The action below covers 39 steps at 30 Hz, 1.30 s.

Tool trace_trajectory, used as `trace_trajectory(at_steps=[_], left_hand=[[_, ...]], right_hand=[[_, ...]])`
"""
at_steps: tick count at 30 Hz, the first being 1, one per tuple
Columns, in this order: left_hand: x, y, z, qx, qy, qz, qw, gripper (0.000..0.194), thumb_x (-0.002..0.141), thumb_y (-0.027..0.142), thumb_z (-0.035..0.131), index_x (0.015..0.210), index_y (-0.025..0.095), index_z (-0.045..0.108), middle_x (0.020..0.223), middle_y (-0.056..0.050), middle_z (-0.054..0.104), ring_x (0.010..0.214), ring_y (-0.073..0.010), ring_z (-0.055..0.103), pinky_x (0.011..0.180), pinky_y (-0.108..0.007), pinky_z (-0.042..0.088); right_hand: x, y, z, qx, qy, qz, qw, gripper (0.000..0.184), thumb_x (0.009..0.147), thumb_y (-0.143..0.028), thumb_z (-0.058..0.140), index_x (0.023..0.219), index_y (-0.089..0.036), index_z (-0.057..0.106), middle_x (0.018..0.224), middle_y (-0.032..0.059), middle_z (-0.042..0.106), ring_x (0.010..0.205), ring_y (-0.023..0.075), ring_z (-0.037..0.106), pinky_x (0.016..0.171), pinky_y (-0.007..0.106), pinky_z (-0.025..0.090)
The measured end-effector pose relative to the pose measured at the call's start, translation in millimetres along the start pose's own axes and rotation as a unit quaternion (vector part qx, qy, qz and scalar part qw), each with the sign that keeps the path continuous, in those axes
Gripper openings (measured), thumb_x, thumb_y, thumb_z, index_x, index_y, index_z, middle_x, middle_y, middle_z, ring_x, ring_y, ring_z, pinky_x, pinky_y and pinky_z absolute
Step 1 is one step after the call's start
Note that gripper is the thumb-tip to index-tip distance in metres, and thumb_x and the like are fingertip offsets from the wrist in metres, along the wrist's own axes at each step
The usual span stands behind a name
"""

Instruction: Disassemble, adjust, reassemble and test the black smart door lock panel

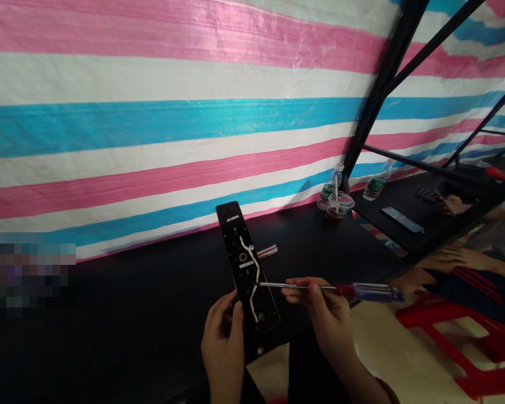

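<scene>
A long black panel (230, 269) with small holes, labels and round fittings is tilted over the near edge of the black table. Along its face runs a white cable (256, 275), its end hanging at the panel's lower edge. My left hand (224, 336) grips the panel's lower left side between thumb and fingers. In my right hand (322, 311) is a screwdriver (368, 292) with a clear purple and red handle, pinched by its metal shaft. The shaft points left, and its tip meets the cable near the panel's middle; whether they touch I cannot tell.
Behind the panel, a clear-handled tool (268, 251) lies on the black table (143, 303). A lidded cup (339, 206) and water bottle (331, 185) stand by a black metal frame (372, 106). Right of it are another bottle (375, 187), a phone (403, 219), seated people and a red stool (441, 336).
</scene>
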<state>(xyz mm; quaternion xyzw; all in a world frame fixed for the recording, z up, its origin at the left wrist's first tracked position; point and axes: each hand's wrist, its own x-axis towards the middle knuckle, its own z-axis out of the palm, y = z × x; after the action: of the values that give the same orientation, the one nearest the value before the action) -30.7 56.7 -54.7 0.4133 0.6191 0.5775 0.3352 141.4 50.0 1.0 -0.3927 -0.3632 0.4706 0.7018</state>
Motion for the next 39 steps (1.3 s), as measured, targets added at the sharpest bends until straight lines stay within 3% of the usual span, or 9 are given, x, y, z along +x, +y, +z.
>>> trace_trajectory(at_steps=[4, 8, 14, 28, 39], left_hand=[[6, -27, 16.4, 0.044, -0.022, 0.0, 0.999, 0.052, 0.088, 0.045, 0.059, 0.133, 0.019, 0.06, 0.134, -0.014, 0.063, 0.124, -0.0287, 0.059, 0.104, -0.044, 0.047], [1, -37, 24.5, 0.084, -0.037, 0.026, 0.995, 0.054, 0.092, 0.042, 0.052, 0.141, 0.019, 0.053, 0.147, -0.013, 0.054, 0.138, -0.0276, 0.048, 0.115, -0.043, 0.036], [-2, -42, 24.9, 0.115, -0.041, 0.049, 0.991, 0.055, 0.095, 0.043, 0.046, 0.143, 0.016, 0.052, 0.145, -0.016, 0.055, 0.139, -0.0293, 0.047, 0.115, -0.047, 0.036], [-3, -46, 26.3, 0.121, -0.047, 0.063, 0.99, 0.055, 0.097, 0.043, 0.045, 0.144, 0.016, 0.049, 0.148, -0.015, 0.052, 0.14, -0.0292, 0.045, 0.116, -0.048, 0.035], [-4, -43, 26.1, 0.121, -0.043, 0.061, 0.99, 0.054, 0.096, 0.043, 0.045, 0.143, 0.016, 0.051, 0.145, -0.016, 0.054, 0.138, -0.0302, 0.047, 0.114, -0.049, 0.036]], right_hand=[[19, 12, 2, -0.115, -0.014, -0.051, 0.992, 0.032, 0.09, -0.048, 0.065, 0.091, -0.017, 0.074, 0.096, 0.0108, 0.077, 0.081, 0.0242, 0.077, 0.074, 0.037, 0.066], [31, 29, 7, -0.157, -0.049, -0.054, 0.985, 0.034, 0.093, -0.049, 0.06, 0.094, -0.017, 0.072, 0.092, 0.0105, 0.077, 0.081, 0.0248, 0.077, 0.074, 0.039, 0.066], [36, 40, 10, -0.218, -0.062, -0.067, 0.972, 0.033, 0.094, -0.049, 0.059, 0.098, -0.017, 0.069, 0.087, 0.0107, 0.076, 0.081, 0.0249, 0.077, 0.075, 0.039, 0.065], [46, 36, 14, -0.275, -0.098, -0.1, 0.951, 0.03, 0.096, -0.047, 0.055, 0.096, -0.018, 0.067, 0.092, 0.011, 0.074, 0.077, 0.0225, 0.076, 0.072, 0.035, 0.064], [47, 36, 12, -0.373, -0.153, -0.149, 0.903, 0.024, 0.099, -0.036, 0.049, 0.096, -0.02, 0.068, 0.092, 0.0095, 0.074, 0.085, 0.0218, 0.074, 0.077, 0.034, 0.06]])
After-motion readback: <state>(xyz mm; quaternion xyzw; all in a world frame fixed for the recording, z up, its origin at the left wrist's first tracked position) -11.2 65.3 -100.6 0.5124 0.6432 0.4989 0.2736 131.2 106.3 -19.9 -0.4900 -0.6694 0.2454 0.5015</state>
